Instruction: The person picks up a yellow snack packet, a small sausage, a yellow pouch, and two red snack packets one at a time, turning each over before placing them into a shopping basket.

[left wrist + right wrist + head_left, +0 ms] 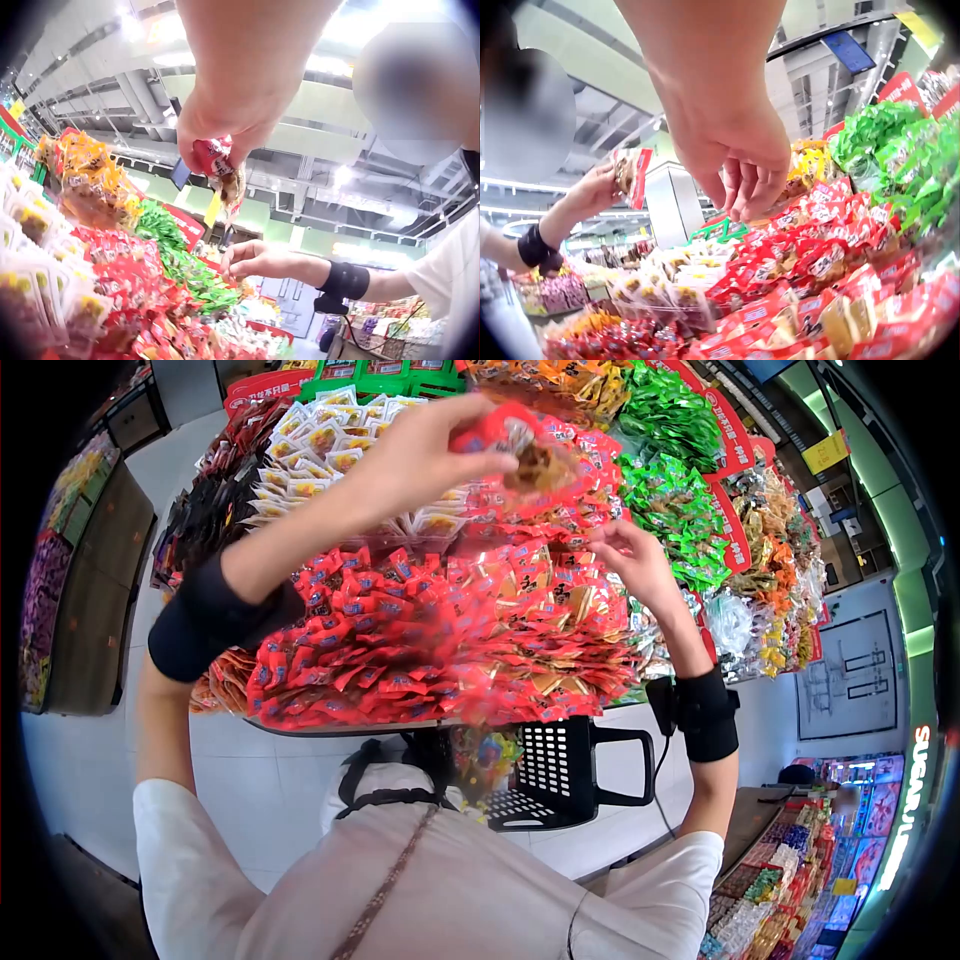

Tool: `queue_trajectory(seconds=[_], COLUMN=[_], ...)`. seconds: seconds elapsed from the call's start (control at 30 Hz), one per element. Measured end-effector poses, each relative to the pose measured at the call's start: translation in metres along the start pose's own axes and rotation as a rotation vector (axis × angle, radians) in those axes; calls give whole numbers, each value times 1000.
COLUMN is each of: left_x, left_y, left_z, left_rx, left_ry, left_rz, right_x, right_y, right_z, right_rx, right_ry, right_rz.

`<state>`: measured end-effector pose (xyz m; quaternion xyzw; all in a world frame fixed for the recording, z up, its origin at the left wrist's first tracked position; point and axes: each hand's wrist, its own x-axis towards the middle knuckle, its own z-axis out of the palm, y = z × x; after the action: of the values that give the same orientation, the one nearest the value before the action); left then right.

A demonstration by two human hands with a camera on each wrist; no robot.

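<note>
My left hand (425, 455) grips a red snack packet (540, 465) with a see-through part that shows brown food, held up above the display. In the left wrist view, thumb and fingers pinch the packet (219, 169) by its upper end, and its lower end hangs down. My right hand (640, 565) hovers over the right side of the piled red packets (540, 610), fingers loosely bent and nothing in them. The right wrist view shows this hand (739, 169) with fingers pointing down above the heap. Part of the red pile is blurred in the head view.
White packets (330, 440) lie left of the red ones, green packets (680, 510) to the right, orange ones (590, 390) at the back. A black shopping basket (555, 770) with a colourful bag (485, 760) stands below the display's front edge. Another shelf (90, 580) stands left.
</note>
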<state>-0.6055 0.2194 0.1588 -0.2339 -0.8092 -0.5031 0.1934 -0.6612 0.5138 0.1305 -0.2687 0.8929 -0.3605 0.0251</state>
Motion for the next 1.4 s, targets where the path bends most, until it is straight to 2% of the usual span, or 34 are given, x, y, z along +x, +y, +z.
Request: queue_trajectory(seconds=[0.07,0.17,0.2,0.23,0.33,0.37,0.43,0.57,0.6,0.7,0.9,0.93,1.0,1.07,1.17,1.4], left_x=[31,65,72,75,82,84,87,90,88,87,86,86,85,86,90,100], left_y=[-13,-31,-33,-37,-44,-48,-54,-62,-66,-72,-74,-70,-70,-77,-95,-96], left_z=[-1,7,10,13,21,24,30,40,46,55,70,71,76,83,99,115], left_rx=[181,399,415,419,384,403,441,369,420,461,429,434,408,423,426,464], left_ry=[41,78,56,64,37,36,36,-87,-7,-101,-193,-222,-265,-295,-338,-473], left_rz=[9,50,-11,1,9,9,6,8,83,-9,-53,-61,-85,-50,-28,-33], right_x=[25,51,58,65,77,82,93,100,99,96,90,89,86,84,81,76], right_y=[-2,5,9,13,18,17,28,39,41,46,53,58,60,56,54,57], right_z=[-2,9,13,18,35,38,48,51,49,46,39,41,41,40,41,41], right_rx=[-328,-573,-619,-664,-665,-701,-763,-792,-778,-775,-715,-684,-696,-735,-729,-753], right_ry=[-25,26,-13,-47,-49,-155,-178,-137,-133,-137,-158,-79,-81,-132,-113,-92], right_rz=[-38,-348,-381,-399,-445,-334,-346,-410,-412,-410,-381,-476,-498,-456,-472,-506])
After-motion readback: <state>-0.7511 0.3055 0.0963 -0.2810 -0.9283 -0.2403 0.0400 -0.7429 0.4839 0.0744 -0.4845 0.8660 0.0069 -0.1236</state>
